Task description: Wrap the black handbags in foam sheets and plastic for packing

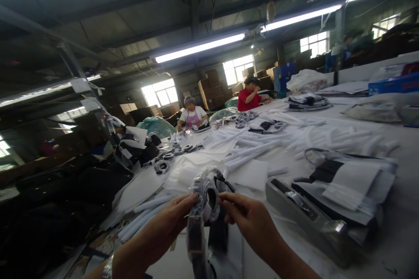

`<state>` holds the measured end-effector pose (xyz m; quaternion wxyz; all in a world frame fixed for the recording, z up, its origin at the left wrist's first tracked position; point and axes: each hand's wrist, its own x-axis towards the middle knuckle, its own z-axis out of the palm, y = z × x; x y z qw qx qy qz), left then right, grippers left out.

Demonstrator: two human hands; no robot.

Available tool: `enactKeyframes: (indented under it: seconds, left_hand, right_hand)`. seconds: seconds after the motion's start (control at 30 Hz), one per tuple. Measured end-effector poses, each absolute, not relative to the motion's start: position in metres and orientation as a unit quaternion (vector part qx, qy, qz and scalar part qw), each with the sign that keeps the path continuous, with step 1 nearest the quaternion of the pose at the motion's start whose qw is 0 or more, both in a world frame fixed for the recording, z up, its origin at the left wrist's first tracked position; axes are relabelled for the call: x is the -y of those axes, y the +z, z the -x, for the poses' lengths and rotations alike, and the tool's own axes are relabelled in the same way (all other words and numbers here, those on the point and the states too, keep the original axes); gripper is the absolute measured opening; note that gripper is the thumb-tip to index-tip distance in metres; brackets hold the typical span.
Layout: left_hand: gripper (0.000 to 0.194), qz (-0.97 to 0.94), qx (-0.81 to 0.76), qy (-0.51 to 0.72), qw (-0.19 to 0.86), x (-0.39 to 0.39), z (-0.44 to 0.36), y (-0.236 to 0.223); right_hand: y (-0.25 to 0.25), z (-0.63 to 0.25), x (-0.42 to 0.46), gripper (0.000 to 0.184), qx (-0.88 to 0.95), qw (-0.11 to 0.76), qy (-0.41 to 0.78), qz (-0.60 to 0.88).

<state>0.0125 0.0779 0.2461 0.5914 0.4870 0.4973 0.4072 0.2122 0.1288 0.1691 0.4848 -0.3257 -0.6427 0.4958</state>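
My left hand and my right hand are both closed in a pinch on a clear plastic bag that holds a coiled cable and a dark part. The bag is held up above the near edge of a long white worktable, left hand on its left side, right hand on its right. Its lower part hangs between my wrists.
A grey tape dispenser lies just right of my hands, with more bagged dark items behind it. White tubes and coiled cables cover the table. Two people sit at the far end. Cardboard boxes are stacked behind them.
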Motion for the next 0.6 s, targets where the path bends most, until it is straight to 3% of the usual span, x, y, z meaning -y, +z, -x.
enactKeyframes:
  seconds: [0.2,0.4,0.6]
  left_hand:
    - [0.035,-0.470,-0.470,0.423,0.616,-0.074,-0.009,0.244]
    - [0.038,-0.416,-0.475,0.424,0.649,-0.076,-0.010,0.237]
    - [0.036,-0.403,-0.464,0.447,0.650,-0.075,-0.008,0.229]
  right_hand:
    - [0.157,-0.216,-0.130,0.025,0.695,0.512,0.389,0.322]
    - [0.151,-0.210,-0.127,0.044,0.790,0.479,0.294,0.247]
    - [0.155,-0.204,-0.120,0.029,0.788,0.472,0.291,0.266]
